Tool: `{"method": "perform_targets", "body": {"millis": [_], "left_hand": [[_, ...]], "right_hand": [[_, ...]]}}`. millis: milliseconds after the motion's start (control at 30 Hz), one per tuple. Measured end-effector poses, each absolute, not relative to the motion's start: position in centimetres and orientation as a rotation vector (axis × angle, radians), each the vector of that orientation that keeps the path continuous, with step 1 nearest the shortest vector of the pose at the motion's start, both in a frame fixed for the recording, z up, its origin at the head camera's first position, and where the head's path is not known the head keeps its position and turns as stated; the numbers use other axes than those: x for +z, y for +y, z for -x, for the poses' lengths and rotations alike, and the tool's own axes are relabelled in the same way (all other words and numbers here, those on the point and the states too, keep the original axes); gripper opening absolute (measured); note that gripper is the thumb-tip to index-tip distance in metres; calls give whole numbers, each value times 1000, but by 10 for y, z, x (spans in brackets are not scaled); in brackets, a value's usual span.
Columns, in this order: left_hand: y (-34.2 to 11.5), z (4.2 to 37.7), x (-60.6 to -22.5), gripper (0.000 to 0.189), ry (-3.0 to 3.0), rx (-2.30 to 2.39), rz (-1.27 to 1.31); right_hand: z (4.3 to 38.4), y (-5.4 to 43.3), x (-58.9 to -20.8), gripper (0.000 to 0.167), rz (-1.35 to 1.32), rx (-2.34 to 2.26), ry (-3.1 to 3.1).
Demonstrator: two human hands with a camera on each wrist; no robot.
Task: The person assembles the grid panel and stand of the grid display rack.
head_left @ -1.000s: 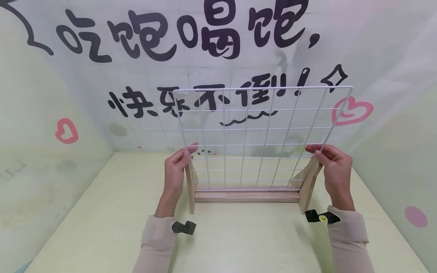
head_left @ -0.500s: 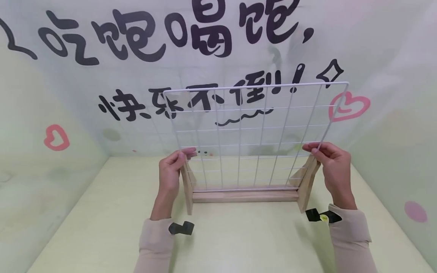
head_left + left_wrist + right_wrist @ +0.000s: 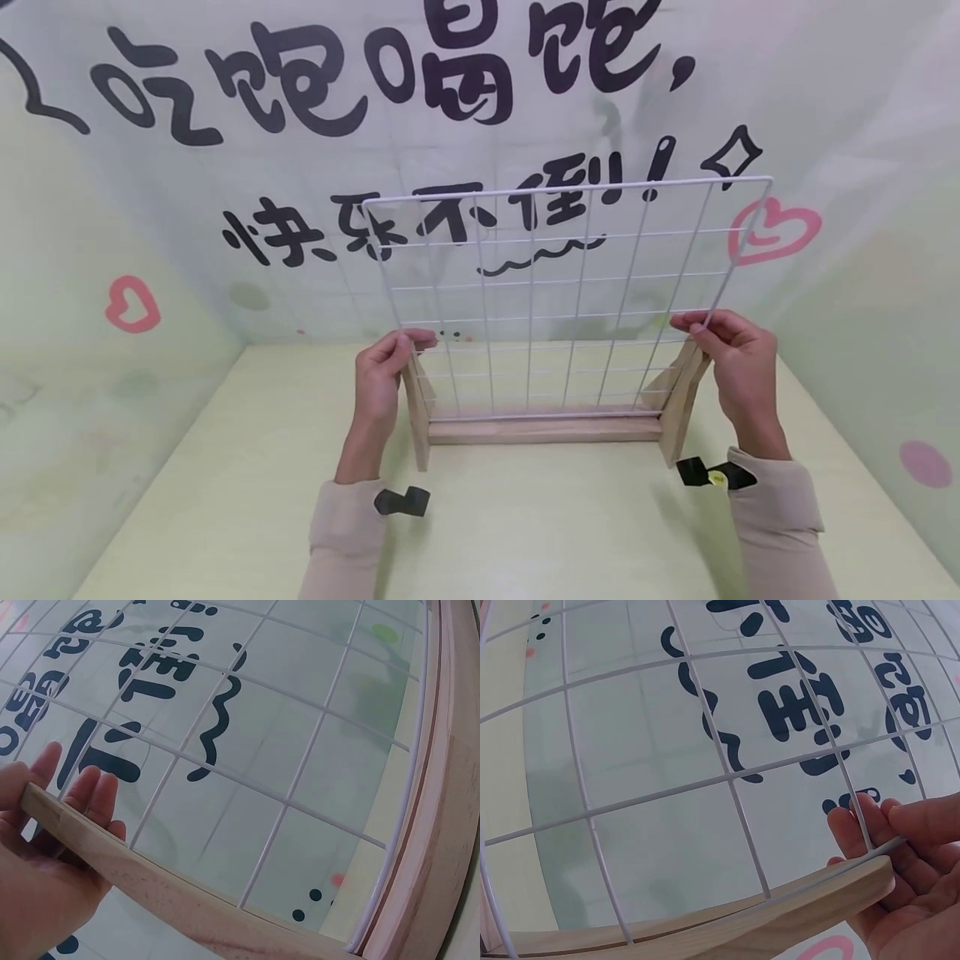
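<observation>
A white wire grid panel (image 3: pixel 555 283) stands upright, leaning back a little, in a wooden stand (image 3: pixel 540 432) with two side pieces and a crossbar. Its lower edge meets the crossbar. My left hand (image 3: pixel 378 375) pinches the panel's left edge at the top of the left side piece (image 3: pixel 150 889), fingers behind and thumb in front. On the other side my right hand (image 3: pixel 742 367) pinches the right edge of the panel just above the right side piece (image 3: pixel 817 904). Some fingertips show through the mesh in both wrist views.
The stand rests on a pale tabletop (image 3: pixel 540 525). Behind it rises a light backdrop (image 3: pixel 315 167) with large black characters, and side walls close in the left (image 3: pixel 67 375) and right (image 3: pixel 877 350).
The camera view has shifted slightly. Both hands keep their hold on the panel's edges, and panel and stand stay in much the same place.
</observation>
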State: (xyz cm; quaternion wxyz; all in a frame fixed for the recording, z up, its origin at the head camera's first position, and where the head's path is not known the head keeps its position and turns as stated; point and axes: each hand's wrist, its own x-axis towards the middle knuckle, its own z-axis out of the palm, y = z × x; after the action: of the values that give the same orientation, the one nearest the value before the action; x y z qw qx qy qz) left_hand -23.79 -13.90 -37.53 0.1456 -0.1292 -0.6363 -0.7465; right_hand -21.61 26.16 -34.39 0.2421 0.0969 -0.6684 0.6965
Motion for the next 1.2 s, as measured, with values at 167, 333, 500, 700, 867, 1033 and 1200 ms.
{"method": "perform_targets", "body": {"millis": [167, 333, 500, 700, 867, 1033, 1200], "left_hand": [[-140, 240, -374, 41, -1837, -2157, 376], [-142, 240, -374, 40, -1836, -2152, 373], [-143, 240, -374, 32, -1841, -2145, 375], [-144, 239, -374, 24, -1862, -2140, 376], [-143, 239, -375, 25, -1870, -2145, 366], [-144, 239, -375, 27, -1880, -2141, 374], [-144, 238, -376, 26, -1866, -2143, 391]], "right_hand": [[217, 261, -343, 14, -257, 1897, -1829], [216, 259, -343, 14, -246, 1893, -1837], [216, 259, -344, 14, -217, 1876, -1862], [216, 261, -345, 17, -184, 1789, -1944], [216, 262, -347, 19, -135, 1743, -1965], [215, 262, -347, 19, -133, 1744, -1977], [215, 261, -346, 19, -134, 1739, -1977]]}}
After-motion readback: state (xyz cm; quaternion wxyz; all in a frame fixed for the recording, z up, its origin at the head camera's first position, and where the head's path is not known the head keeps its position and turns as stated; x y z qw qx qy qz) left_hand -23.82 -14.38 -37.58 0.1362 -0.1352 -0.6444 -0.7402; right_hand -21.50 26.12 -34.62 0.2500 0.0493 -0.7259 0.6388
